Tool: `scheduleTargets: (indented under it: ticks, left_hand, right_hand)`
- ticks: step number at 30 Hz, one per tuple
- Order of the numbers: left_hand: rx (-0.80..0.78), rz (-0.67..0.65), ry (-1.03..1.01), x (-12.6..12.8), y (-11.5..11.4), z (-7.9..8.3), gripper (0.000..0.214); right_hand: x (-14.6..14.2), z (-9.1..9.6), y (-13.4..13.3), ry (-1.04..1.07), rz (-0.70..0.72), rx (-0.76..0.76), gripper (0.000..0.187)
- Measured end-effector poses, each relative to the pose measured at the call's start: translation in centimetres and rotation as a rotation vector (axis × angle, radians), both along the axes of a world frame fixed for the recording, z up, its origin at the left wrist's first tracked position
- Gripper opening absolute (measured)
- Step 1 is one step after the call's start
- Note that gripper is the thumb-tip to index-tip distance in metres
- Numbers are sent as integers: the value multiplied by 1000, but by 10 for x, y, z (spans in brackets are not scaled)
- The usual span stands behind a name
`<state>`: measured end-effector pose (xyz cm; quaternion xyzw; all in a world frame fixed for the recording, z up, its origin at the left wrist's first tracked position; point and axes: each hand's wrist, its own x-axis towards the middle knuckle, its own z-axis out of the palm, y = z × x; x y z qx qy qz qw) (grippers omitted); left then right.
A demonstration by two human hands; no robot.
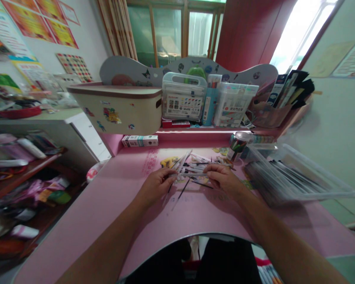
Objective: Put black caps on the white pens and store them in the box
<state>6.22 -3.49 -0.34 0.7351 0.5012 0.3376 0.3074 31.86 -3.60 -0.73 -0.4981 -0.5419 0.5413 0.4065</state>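
Note:
My left hand [158, 184] and my right hand [224, 178] face each other low over the desk. Between them runs a thin, pale pen-like stick [192, 174], held level, one end pinched in each hand's fingers. Whether it is a whole pen or only a refill is too small to tell. Just behind it lies a loose pile of white pens [184, 158], pointing various ways. Several thin dark sticks, like refills, lie closer to me; one dark stick [184, 188] slants between my hands. My fingers cover both ends of the held stick.
On the pink desk [121, 189], a clear plastic bin [319, 193] with many dark thin items stands at right, beside a drink can [239, 145]. A small box [140, 141] lies at back left. The shelf above carries a cream storage box [121, 110] and marker cases [184, 98].

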Motion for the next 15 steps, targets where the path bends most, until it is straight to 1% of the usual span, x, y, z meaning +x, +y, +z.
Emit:
scheduleTargets:
  ticks: [4,9,12,15]
  left_hand:
    - [-20,-22,4,2,-3,2,25]
    - [-69,-104,3,2,-3,0,28]
    - [-76,-123,-20,1,-2,0,29]
    - [-99,-98,-94,0,-3,0,29]
  right_hand:
    - [1,-2,0,-14,32,3,14]
    - [4,-1,-1,-56,98,23,11]
    - [4,3,-4,-142,123,33,12]
    - [2,7,-7,-266,203,25,15]
